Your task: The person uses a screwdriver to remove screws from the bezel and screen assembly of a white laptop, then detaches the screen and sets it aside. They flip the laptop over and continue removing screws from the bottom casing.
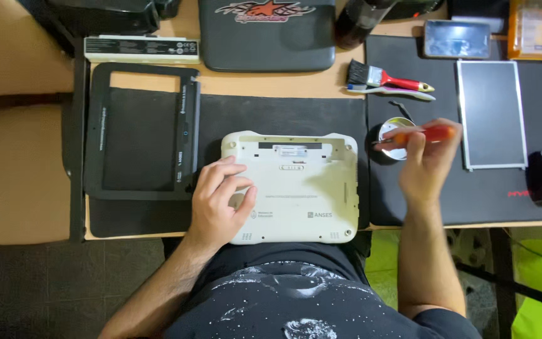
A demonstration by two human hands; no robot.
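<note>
A: Where does the white netbook [291,187] lie?
B: Bottom up at the near table edge, long axis left to right; the left hand [218,204] rests flat and open on its left part.
A: And the right hand [426,158]?
B: Off to the right, closed around an orange-handled screwdriver [423,134] over a small metal dish [394,139]; the left is nearer.

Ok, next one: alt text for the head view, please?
A person's left hand presses on an upturned white netbook on a black mat, while the right hand holds a red-handled screwdriver over a small round metal dish. A black screen bezel lies left; a bare display panel right.
</note>
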